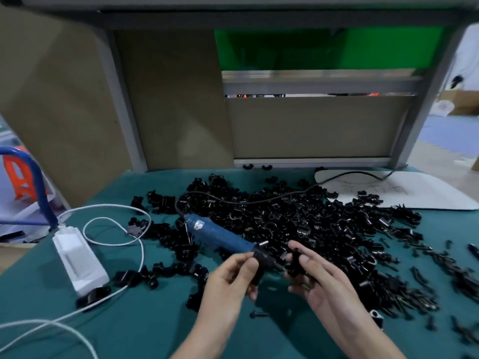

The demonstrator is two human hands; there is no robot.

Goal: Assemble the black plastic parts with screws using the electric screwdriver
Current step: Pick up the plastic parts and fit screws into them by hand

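A big heap of black plastic parts [305, 224] covers the middle of the green table [134, 322]. The blue electric screwdriver [220, 237] lies on the heap, its black tip pointing down-right between my hands. My left hand [230, 278] pinches a black plastic part [256, 270] between thumb and fingers, right by the screwdriver's tip. My right hand [313, 275] grips another black part [295, 263] just right of that tip. A loose black screw [259, 314] lies on the cloth below my hands. More screws [440, 257] lie scattered at the right.
A white power adapter [80, 260] with white cables [116, 229] sits at the left. The screwdriver's black cord [259, 200] runs over the heap toward a white sheet [404, 193] at the back right. Cardboard panels [176, 99] and a metal frame stand behind.
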